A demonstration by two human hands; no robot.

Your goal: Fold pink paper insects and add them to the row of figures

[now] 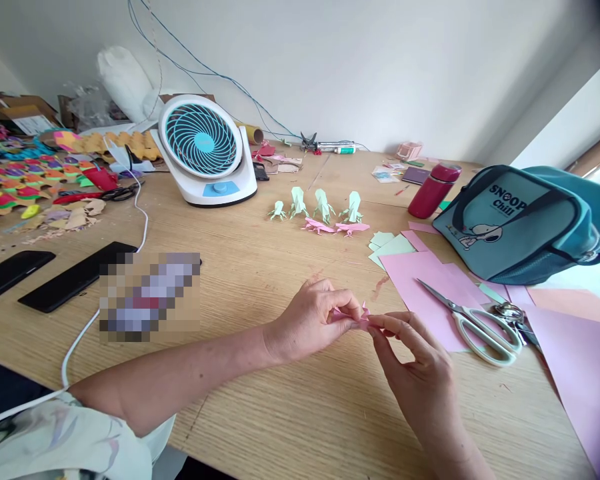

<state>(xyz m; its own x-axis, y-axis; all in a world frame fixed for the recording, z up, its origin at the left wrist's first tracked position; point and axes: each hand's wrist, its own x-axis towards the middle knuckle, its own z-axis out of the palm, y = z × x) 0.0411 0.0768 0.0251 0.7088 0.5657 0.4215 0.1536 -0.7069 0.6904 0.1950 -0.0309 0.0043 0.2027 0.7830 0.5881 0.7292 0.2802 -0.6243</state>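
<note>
Between my two hands, just above the wooden table, is a small pink folded paper piece point(364, 317) with a thin point sticking up. My left hand point(325, 313) pinches its left part, and the fingers cover much of it. At its right end, the thumb and forefinger of my right hand point(415, 353) are pinched on it. Farther back on the table stand several pale green folded paper figures point(322, 205) with spread legs. Two pink folded paper figures point(318, 227) lie in front of them.
Right of my hands are pink paper sheets point(410, 273) with white-handled scissors point(485, 333) on them. Behind stand a teal bag point(510, 220) and a red bottle point(435, 191). A fan point(205, 150) stands at back left, near a blurred object point(153, 293) and a white cable point(75, 347).
</note>
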